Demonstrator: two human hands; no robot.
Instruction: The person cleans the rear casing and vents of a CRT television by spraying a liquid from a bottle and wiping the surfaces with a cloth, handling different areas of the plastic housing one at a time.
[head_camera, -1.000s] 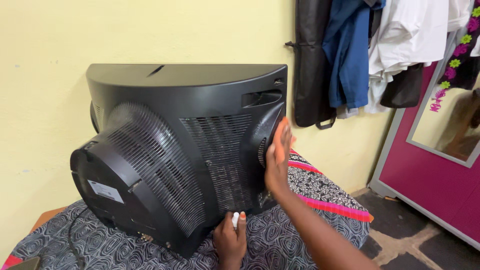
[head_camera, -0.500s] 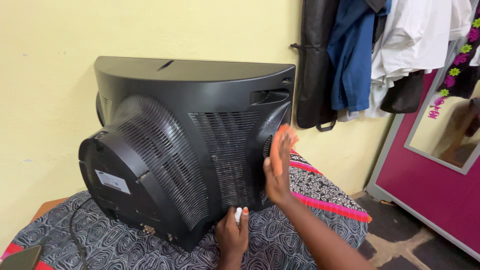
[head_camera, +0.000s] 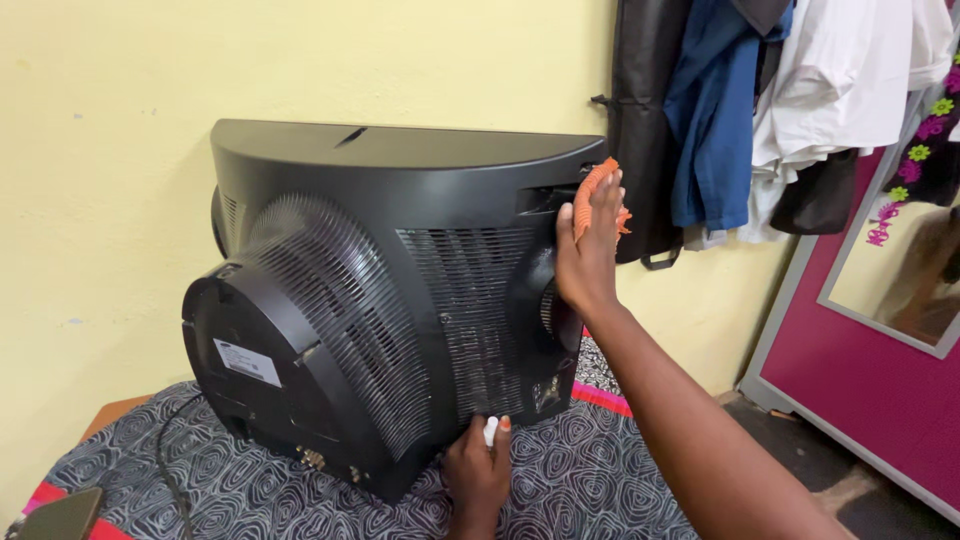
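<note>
While right hand (head_camera: 588, 250) presses orange cloth (head_camera: 585, 200) on television (head_camera: 400, 300) | hanging clothes (head_camera: 760, 110) beside

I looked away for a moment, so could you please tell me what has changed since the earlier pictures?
The right hand slid the orange cloth up the television from its lower side to the top corner. The left hand stays at the base, keeping its grip on a small white object.

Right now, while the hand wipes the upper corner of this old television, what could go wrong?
The television sits on a loose patterned cloth; a push from the right hand with its orange cloth might slide or tip it. The left hand steadies only the bottom edge, holding a small white object, so its grip may be weak. The cable could snag.
</note>
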